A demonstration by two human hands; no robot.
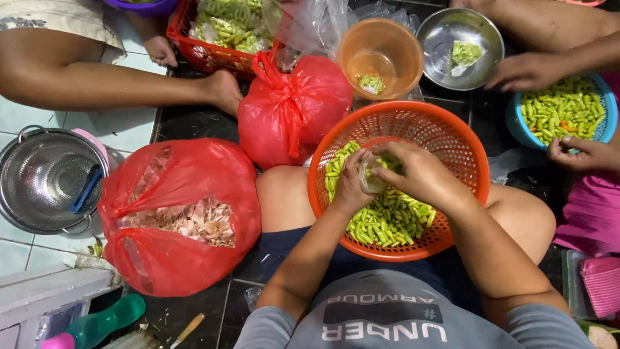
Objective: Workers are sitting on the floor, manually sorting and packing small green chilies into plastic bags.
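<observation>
Green chillies (387, 220) lie heaped in the near half of an orange basket (465, 161) that rests on the person's lap, and both hands meet over the heap near the basket's middle. The left hand (352, 187) and the right hand (420, 174) are pinched together on one small pale-green piece (372, 176), fingers closed tight around it; it looks like a chilli being worked between the fingertips, though it is too small to say more. The far half of the basket shows bare mesh, so the heap fills only part of it. To the left of the lap sits a red bag (177, 216) holding pale dry peelings, with a metal colander (48, 178) beyond it at the left edge of the floor. Farther off, a tied red bag (290, 110) stands against the basket's far rim, then an orange bowl (381, 55) with a few green bits and a steel bowl (460, 46) with a little green in it. At the right, another person's hands (526, 70) work at a blue basket (604, 123) full of chillies, and a red crate (210, 58) of chillies stands at the far edge.
</observation>
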